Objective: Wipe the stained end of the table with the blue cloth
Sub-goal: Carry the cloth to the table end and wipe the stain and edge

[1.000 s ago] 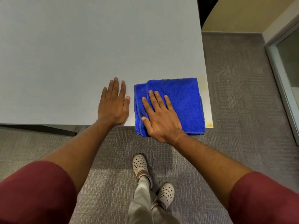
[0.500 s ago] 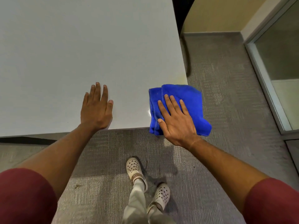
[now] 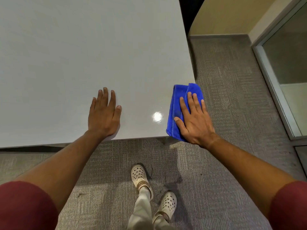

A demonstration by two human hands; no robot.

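From the head view, our right hand [image 3: 193, 121] presses flat, fingers straight and slightly spread, on the folded cloth [image 3: 176, 103] at the table's [image 3: 83, 47] near right corner, the cloth's right edge at the table's edge. Our left hand [image 3: 103, 114] lies flat and open on the tabletop, well apart from the cloth. A glare spot [image 3: 157, 117] shines between them. Below, our shoes [image 3: 139, 177] stand on grey carpet [image 3: 224, 97].

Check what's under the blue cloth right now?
The cloth lies on the table's right near corner, pressed flat by the right hand. Its right part is past the table's edge, over carpet. Any stain beneath is covered.
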